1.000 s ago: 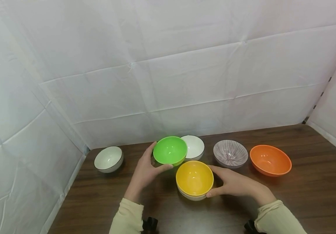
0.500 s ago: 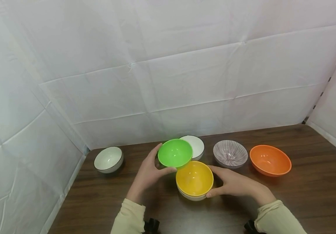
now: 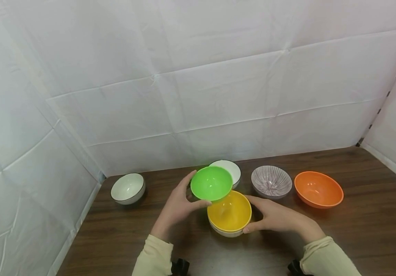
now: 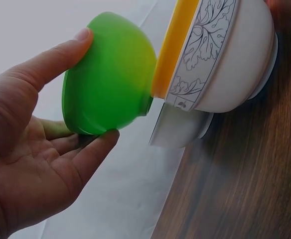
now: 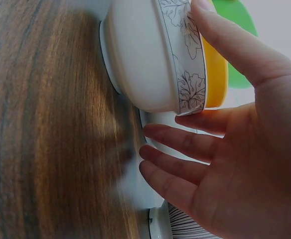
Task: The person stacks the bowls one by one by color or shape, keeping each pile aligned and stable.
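Note:
My left hand (image 3: 180,209) holds a bright green bowl (image 3: 211,183) by its side, thumb and fingers spread around it. The green bowl is up over the far left edge of a yellow bowl (image 3: 230,216), overlapping it in the head view. That yellow bowl sits nested in a white bowl with a grey leaf-pattern band (image 4: 232,59), which stands on the table. With thumb and index finger, my right hand (image 3: 277,216) grips the patterned bowl near its rim; its other fingers are extended below, seen in the right wrist view.
Behind the green bowl stands a dark-rimmed white bowl (image 3: 235,174), partly hidden. A striped bowl (image 3: 271,181) and an orange bowl (image 3: 318,189) stand to the right. At the far left is another dark-rimmed white bowl (image 3: 128,188). White cloth (image 3: 218,96) hangs behind the wooden table (image 3: 373,222).
My left hand has carried the green bowl right and slightly nearer, until it overlaps the yellow bowl's rim in view. The right hand and the nested bowls have stayed put.

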